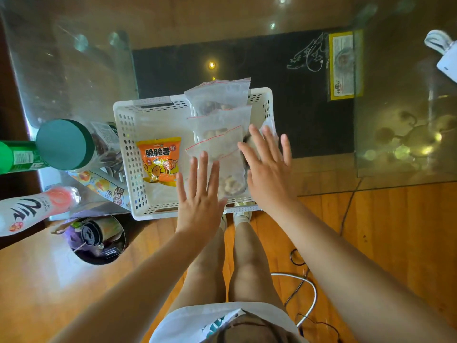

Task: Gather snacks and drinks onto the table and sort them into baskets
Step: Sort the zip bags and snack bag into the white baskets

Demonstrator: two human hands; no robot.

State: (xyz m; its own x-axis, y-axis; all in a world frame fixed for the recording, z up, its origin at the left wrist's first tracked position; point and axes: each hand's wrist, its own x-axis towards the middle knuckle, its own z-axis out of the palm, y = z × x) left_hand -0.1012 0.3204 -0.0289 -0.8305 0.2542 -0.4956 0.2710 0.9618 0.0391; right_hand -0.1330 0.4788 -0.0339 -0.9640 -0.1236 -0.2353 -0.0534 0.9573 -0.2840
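White basket (128,154) holds three zip bags (222,144) stacked between both flat, open palms; orange chip packet (159,162) just outside left hand (197,194). Right hand (267,164) grips nothing. Risk: slick bags likely slump sideways once unsupported.

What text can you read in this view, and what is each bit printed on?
"脆脆薯": orange snack packet in the white basket.
Large black stylised lettering, not surely readable: white bottle at left.
Too small or blurred: green bottle label, jar label, yellow-edged packet, chip tube.
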